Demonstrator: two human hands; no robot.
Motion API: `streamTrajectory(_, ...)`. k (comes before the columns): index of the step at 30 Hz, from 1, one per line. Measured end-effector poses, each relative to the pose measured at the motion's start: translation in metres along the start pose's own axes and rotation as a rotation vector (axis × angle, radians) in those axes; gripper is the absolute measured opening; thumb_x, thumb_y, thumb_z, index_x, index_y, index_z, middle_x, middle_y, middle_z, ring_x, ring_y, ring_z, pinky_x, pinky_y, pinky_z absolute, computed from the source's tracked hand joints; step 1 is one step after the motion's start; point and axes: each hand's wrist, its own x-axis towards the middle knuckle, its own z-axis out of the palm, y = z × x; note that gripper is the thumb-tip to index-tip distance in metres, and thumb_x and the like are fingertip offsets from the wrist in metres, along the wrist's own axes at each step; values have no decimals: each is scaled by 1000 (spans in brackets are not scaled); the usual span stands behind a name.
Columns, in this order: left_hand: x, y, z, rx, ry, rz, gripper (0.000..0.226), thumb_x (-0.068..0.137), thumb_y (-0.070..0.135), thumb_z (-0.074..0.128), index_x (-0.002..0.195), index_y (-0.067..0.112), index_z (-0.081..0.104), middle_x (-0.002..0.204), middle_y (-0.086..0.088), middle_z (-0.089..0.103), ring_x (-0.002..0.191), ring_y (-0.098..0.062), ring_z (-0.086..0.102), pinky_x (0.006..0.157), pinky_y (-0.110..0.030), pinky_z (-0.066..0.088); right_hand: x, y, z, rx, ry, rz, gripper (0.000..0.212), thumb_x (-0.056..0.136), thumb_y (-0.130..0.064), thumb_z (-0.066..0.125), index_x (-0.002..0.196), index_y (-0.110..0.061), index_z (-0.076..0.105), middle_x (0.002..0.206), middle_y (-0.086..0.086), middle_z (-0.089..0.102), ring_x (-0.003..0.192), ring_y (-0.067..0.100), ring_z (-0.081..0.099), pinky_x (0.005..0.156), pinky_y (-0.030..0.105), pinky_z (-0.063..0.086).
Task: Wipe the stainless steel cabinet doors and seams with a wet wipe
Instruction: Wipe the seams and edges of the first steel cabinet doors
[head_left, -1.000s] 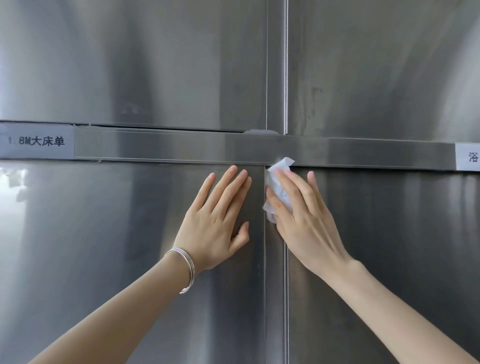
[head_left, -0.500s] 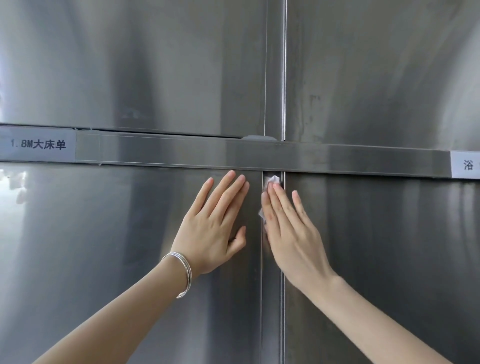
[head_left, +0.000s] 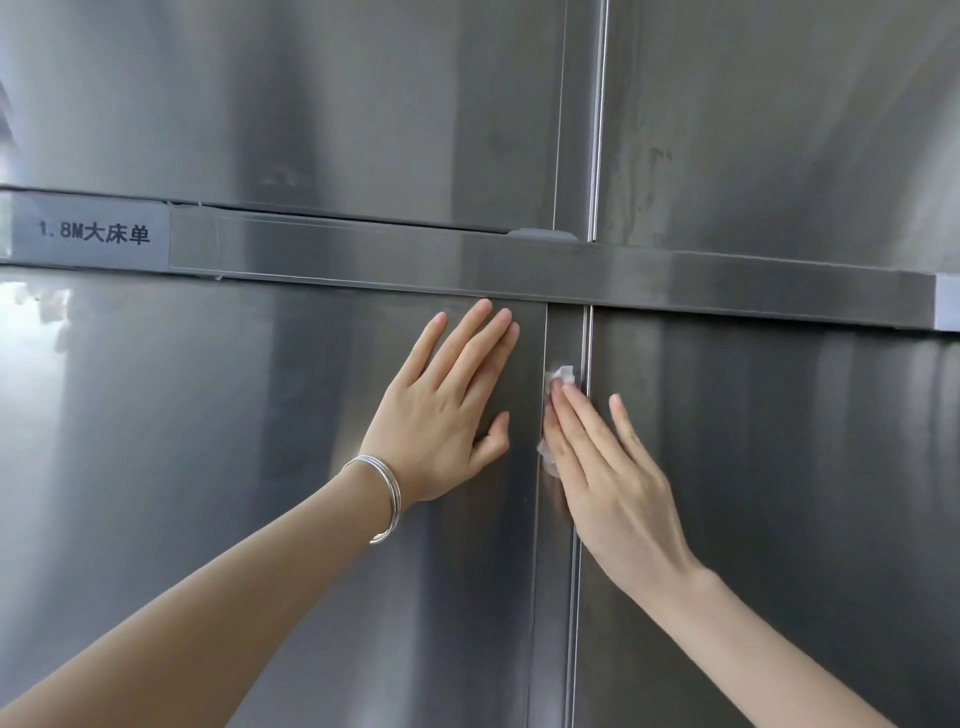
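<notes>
Right grip (head_left: 613, 483), fingers flat, presses the wet wipe (head_left: 562, 375) on the vertical seam strip (head_left: 566, 332); left grip (head_left: 441, 415) lies flat on the lower-left door (head_left: 208, 467). Unpinched, the wipe may slip free.

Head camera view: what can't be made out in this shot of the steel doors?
In the head view:
- wet wipe: mostly covered by the right hand; its full shape is hidden.
- label at right: cut off by the frame edge, text unseen.
- vertical seam: a stretch hidden beneath the right hand.
</notes>
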Motion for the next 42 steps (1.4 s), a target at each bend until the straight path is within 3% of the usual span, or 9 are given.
streamTrajectory(3,0,0,2,-15,13,1,67,87,36,40,145,2,37,153,-12,34,144,-28,25,117,-48,23,30,14,-3,30,85,46,44,101,0,22,119,3,62,131,19,55,124,28,51,97,52,46)
streamTrajectory(8,-1,0,3,-14,28,6,67,88,36,40,145,1,36,152,-12,34,144,-28,25,117,-48,22,19,4,3,219,235,141,20,86,2,64,105,2,70,116,14,66,111,24,62,97,49,47)
streamTrajectory(11,0,0,1,-13,31,3,66,88,35,40,144,1,37,152,-13,35,144,-28,26,117,-48,23,-1,-1,2,266,241,114,23,77,1,77,100,-2,73,111,10,69,107,20,64,96,47,48)
streamTrajectory(16,0,0,2,-23,51,7,66,87,35,41,143,0,38,152,-13,36,144,-28,27,117,-48,22,62,29,8,207,307,152,20,78,2,74,98,1,73,107,13,70,103,23,66,100,54,43)
streamTrajectory(22,0,0,1,-30,53,4,66,88,35,40,144,1,37,152,-13,35,144,-28,26,117,-48,23,12,18,4,29,214,-34,26,90,2,57,113,-1,67,121,12,64,113,23,61,97,50,47)
streamTrajectory(29,-2,-1,3,-45,69,18,66,86,34,42,143,0,38,151,-13,36,144,-28,27,117,-47,21,59,33,9,168,292,119,23,78,6,71,101,4,71,107,15,70,99,25,67,104,55,36)
streamTrajectory(35,-2,1,-2,-49,3,12,67,88,33,38,146,-1,32,153,-15,31,145,-29,23,119,-47,17,-63,-29,6,350,213,86,13,82,2,72,94,0,74,107,9,70,96,21,68,103,48,42)
streamTrajectory(39,-8,5,-2,-58,-44,15,70,89,35,37,147,-2,27,156,-16,24,146,-31,17,120,-47,13,-16,-8,4,390,271,139,2,78,2,73,79,1,75,92,11,73,80,25,68,97,55,45)
streamTrajectory(42,-33,24,4,-87,-31,37,72,86,34,41,146,-3,29,157,-15,23,147,-30,16,120,-46,12,-6,-8,6,351,323,198,10,82,0,67,74,1,72,80,11,70,74,29,65,98,48,46)
